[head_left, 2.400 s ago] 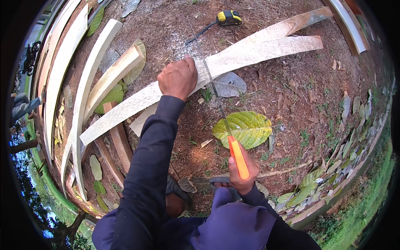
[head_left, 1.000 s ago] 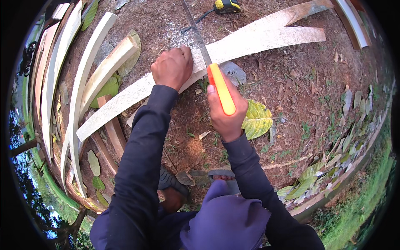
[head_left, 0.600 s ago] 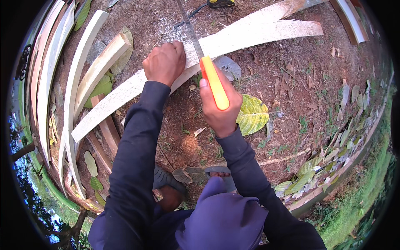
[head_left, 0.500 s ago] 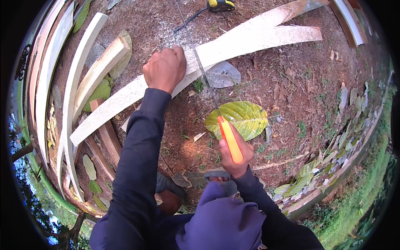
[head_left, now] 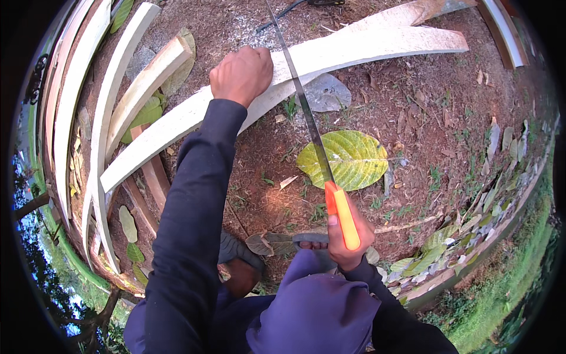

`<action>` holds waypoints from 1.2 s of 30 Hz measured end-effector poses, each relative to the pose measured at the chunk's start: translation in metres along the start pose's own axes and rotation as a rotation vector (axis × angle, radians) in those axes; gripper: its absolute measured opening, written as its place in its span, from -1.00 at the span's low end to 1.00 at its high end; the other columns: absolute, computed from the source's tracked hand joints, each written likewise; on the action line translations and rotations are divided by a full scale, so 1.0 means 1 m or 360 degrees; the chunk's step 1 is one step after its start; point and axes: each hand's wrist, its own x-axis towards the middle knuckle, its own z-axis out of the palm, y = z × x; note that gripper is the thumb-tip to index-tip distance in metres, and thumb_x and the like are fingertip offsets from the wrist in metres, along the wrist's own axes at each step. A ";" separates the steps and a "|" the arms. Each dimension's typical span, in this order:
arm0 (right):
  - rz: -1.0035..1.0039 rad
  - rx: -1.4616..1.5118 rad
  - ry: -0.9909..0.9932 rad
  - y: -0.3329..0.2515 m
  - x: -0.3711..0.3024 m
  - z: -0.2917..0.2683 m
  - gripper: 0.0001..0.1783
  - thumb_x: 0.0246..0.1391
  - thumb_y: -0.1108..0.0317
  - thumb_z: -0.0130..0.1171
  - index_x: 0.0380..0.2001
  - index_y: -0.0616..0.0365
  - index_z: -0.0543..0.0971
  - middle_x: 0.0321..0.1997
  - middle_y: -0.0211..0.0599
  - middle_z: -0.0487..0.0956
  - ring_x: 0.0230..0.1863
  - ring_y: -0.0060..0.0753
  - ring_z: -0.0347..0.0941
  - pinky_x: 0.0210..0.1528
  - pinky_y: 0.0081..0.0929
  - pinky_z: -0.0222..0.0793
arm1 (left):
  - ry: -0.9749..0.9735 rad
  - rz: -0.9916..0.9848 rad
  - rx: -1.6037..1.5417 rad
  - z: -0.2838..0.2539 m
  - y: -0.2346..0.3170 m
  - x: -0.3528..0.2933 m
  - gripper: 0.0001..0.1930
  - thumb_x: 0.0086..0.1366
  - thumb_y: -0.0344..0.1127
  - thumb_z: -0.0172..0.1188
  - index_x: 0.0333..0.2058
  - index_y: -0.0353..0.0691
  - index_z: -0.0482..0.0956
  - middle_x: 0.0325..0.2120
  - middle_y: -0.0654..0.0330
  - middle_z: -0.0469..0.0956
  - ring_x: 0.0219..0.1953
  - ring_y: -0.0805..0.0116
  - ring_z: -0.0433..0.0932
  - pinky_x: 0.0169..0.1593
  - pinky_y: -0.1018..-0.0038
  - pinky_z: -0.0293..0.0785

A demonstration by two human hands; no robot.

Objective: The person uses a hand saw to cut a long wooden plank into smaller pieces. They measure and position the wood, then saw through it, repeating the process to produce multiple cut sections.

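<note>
A pale wooden board (head_left: pixel 365 50) runs across in front of me from lower left to upper right. My left hand (head_left: pixel 243 74) is closed over it, its fingers curled around the far edge. Just right of that hand, a handsaw's long thin blade (head_left: pixel 309 118) crosses the board. Wrapped around the saw's orange and yellow handle (head_left: pixel 343 218) is my right hand (head_left: pixel 355 236), low and near my body. A second pale board (head_left: pixel 271 103) lies at an angle beneath the first, partly hidden. How deep any cut goes cannot be seen.
Several pale strips (head_left: pixel 76 106) and a short beam (head_left: pixel 147 88) lie at left. Brown wood pieces (head_left: pixel 154 177) pass under the board's near end. A yellow-green leaf (head_left: pixel 345 159) lies below the blade. Pale sawdust (head_left: pixel 253 38) covers soil beyond my left hand. A tape measure (head_left: pixel 324 2) shows at the top edge.
My right hand has drawn the saw back toward me and slightly right, so more blade shows on the near side. My left hand keeps its hold on the board. The view has shifted slightly.
</note>
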 end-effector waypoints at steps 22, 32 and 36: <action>-0.0137 -0.0163 -0.0100 -0.004 0.004 -0.003 -0.50 0.16 0.52 0.24 0.16 0.52 0.52 0.07 0.19 0.66 -0.05 -0.17 0.72 -0.01 -0.37 0.63 | 0.0173 -0.0110 -0.0011 0.002 0.010 -0.010 -0.40 0.45 0.03 -0.19 -0.34 -0.33 0.73 -0.31 -0.29 0.67 -0.17 -0.34 0.65 0.06 -0.06 0.49; -0.0282 0.0236 0.0286 -0.025 0.128 0.055 -0.54 0.20 0.38 0.31 0.13 0.37 0.56 -0.18 0.04 0.72 -0.28 -0.25 0.72 -0.24 -0.36 0.58 | 0.0402 0.0012 0.0078 0.014 0.010 -0.008 -0.39 0.50 0.07 -0.17 -0.42 -0.25 0.73 -0.41 -0.17 0.69 -0.30 -0.24 0.69 -0.12 -0.03 0.57; -0.0560 -0.0211 0.0579 -0.025 0.078 -0.014 -0.44 0.23 0.40 0.26 0.22 0.50 0.45 0.03 0.15 0.67 -0.12 -0.15 0.72 -0.15 -0.35 0.60 | -0.0007 0.0144 0.0055 -0.006 0.001 -0.008 -0.28 0.43 0.33 -0.10 -0.23 -0.34 0.68 -0.24 -0.24 0.68 -0.14 -0.25 0.66 0.00 -0.02 0.51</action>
